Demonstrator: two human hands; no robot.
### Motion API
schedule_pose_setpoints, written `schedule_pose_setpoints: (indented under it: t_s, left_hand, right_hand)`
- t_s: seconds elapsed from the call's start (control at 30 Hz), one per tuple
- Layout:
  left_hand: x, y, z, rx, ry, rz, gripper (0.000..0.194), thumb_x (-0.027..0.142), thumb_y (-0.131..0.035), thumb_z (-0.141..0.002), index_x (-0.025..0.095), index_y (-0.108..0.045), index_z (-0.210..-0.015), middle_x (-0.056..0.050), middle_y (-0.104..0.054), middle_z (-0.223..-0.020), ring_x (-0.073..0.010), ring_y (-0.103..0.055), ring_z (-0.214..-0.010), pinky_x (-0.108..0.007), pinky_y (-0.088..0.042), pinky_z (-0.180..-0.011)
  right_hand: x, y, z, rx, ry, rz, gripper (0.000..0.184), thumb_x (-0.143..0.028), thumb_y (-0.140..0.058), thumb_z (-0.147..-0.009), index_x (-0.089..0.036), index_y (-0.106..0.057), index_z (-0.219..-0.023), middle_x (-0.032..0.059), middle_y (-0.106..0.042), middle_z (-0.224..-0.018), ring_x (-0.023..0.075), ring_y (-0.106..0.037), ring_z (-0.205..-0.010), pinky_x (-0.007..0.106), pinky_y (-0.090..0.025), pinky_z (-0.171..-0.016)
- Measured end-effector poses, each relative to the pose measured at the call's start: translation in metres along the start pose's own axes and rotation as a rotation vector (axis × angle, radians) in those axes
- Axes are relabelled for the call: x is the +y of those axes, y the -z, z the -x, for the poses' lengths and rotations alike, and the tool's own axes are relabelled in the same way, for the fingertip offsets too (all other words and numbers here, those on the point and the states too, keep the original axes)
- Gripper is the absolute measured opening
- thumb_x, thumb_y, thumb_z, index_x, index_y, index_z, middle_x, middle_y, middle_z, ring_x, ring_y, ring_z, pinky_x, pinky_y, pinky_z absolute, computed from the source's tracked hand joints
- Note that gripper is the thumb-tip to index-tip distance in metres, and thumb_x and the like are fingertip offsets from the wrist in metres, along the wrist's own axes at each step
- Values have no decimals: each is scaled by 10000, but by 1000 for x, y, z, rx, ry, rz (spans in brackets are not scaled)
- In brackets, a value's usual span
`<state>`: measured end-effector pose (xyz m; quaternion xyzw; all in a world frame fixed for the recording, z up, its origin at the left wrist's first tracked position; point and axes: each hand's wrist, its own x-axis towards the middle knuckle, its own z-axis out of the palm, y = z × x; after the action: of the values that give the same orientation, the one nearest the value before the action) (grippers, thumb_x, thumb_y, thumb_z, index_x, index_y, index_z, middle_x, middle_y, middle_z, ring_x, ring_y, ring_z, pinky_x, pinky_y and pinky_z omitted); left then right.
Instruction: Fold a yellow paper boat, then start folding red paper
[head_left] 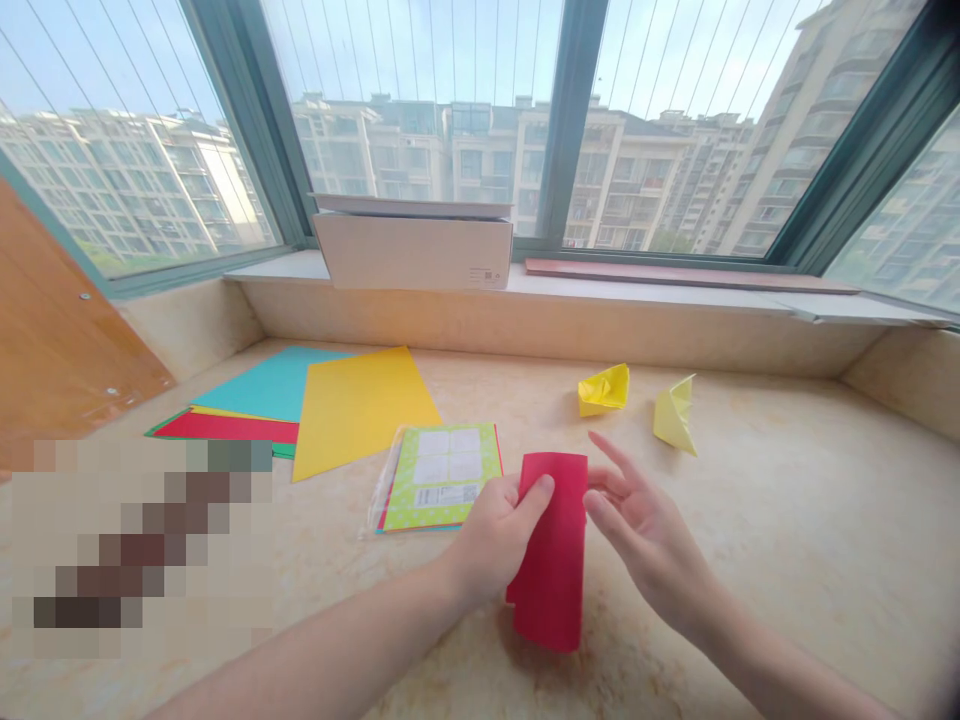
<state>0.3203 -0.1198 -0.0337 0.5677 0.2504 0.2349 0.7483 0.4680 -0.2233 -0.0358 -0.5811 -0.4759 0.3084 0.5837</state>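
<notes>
A folded strip of red paper [553, 570] is held upright above the stone sill, its lower end near the surface. My left hand [501, 525] grips its left side, the thumb pressed on the front and the other fingers hidden behind. At the strip's right edge is my right hand [637, 510], its index finger raised and its thumb apart from the other fingers. Some of those fingertips pass close to or behind the paper, and whether they touch it I cannot tell. Beyond the hands stand a bright yellow folded paper boat [603, 392] and a pale yellow folded paper piece [675, 415].
Left of my hands lies a plastic packet of patterned green paper [442, 480]. Behind it are a yellow sheet [360, 410], a blue sheet [262, 385] and red sheets [232, 427]. A white box [412, 250] rests on the window ledge. A blurred patch covers the lower left.
</notes>
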Motion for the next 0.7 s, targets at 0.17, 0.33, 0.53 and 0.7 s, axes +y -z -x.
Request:
schedule_pose_setpoints:
  t_s: [0.17,0.33,0.53,0.7]
  left_hand:
    - [-2,-3,6,-69,24,-19,581,693,-619,-879,120,-706,-849,-54,-655,-669,-151,-592,-590,-256,-422,-562]
    - [-8,-4,7,-80,24,-7,629,730,-579,-884,114,-699,-844,-59,-658,-669,-158,-615,-592,-263,-439,-565]
    - [-5,-7,8,-138,-12,40,625,685,-556,-930,86,-724,-976,-116,-728,-765,-210,-698,-691,-288,-510,-625]
    - [-3,-9,8,-159,-40,57,613,667,-527,-955,85,-719,-964,-127,-726,-767,-229,-712,-719,-279,-508,-594]
  right_hand:
    - [-12,3,-5,-21,-146,-138,331,-505,-694,-915,-221,-743,-1078,92,-785,-1020,232,-719,-858,367,-597,-789]
    - [-13,3,-4,3,-142,-169,274,-487,-712,-903,-220,-761,-937,55,-774,-846,202,-690,-741,332,-578,-712]
    - [-16,2,-5,8,-148,-166,326,-517,-731,-876,-197,-760,-932,60,-765,-827,168,-652,-677,278,-538,-599]
    - [-20,1,-5,0,-164,-215,325,-521,-730,-877,-197,-748,-868,26,-716,-724,140,-596,-613,253,-493,-547]
